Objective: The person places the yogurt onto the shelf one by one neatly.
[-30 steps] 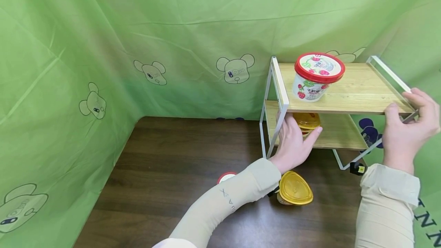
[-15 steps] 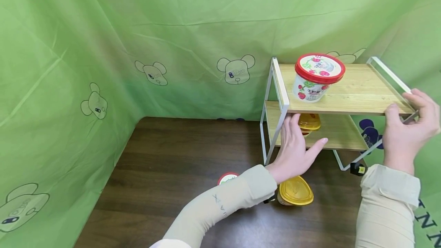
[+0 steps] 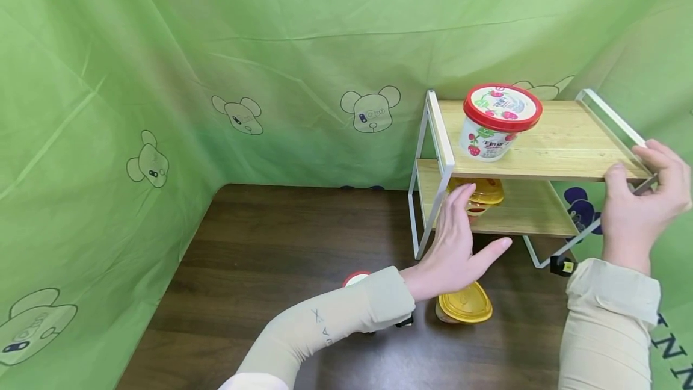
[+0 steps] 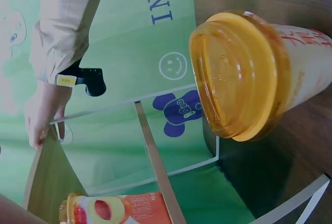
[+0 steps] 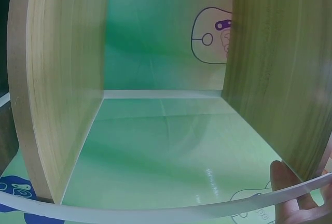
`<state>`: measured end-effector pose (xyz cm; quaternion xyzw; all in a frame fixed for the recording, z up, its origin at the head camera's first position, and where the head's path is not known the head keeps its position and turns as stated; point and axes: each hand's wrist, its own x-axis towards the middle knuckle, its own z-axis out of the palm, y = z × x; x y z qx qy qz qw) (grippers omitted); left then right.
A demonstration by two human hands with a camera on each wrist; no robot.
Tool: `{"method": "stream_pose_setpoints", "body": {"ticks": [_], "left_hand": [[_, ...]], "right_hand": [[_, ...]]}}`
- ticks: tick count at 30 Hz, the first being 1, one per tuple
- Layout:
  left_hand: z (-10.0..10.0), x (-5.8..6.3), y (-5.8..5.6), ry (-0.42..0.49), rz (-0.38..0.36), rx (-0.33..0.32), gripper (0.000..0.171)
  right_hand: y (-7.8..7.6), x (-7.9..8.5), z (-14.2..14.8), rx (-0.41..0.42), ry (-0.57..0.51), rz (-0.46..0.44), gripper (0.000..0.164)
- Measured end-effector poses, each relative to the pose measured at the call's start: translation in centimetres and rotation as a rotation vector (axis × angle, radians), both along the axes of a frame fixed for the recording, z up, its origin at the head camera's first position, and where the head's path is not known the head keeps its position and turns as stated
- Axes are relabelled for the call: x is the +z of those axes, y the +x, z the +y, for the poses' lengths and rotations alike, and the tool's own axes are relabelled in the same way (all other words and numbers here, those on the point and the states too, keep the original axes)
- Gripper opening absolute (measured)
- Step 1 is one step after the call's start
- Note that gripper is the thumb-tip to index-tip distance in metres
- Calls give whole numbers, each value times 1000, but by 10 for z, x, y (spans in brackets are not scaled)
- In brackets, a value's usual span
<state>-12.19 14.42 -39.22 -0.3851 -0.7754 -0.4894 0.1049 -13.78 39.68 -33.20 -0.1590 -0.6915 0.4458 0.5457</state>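
My left hand (image 3: 452,251), fingers extended and thumb spread, hangs just in front of the lower board of a two-tier shelf (image 3: 574,143). Behind its fingertips, on that lower board, stands a cup with a clear yellow lid (image 3: 484,191); the left wrist view shows the peach print (image 4: 119,208) on its side. With thumb and fingers, my right hand (image 3: 646,197) grips the front right corner of the upper board. Only part of that hand (image 5: 295,198) shows in the right wrist view. On the upper board sits a red-lidded tub (image 3: 495,128) with strawberry pictures.
Below the left hand, another yellow-lidded cup (image 3: 465,303) stands on the dark wooden table (image 3: 260,257). A second red-lidded tub (image 3: 355,278) is mostly hidden behind the left sleeve. White metal frames hold the shelf's sides. Green printed cloth (image 3: 303,77) hangs behind and at both sides.
My left hand has drawn back from beside the cup on the lower board, toward me, and the cup shows more fully. The right hand stays at the shelf corner.
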Motion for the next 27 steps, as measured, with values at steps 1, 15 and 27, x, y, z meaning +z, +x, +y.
{"method": "stream_pose_setpoints", "body": {"ticks": [1, 15, 27], "left_hand": [[-2, 0, 1, -3, 2, -11, 92], [-29, 3, 2, 57, 243, -29, 98], [-49, 16, -10, 179, 327, -22, 94]], "right_hand": [[0, 0, -1, -1, 8, 2, 36], [0, 1, -1, 15, -10, 16, 36], [-1, 0, 1, 16, -28, 13, 36]]}}
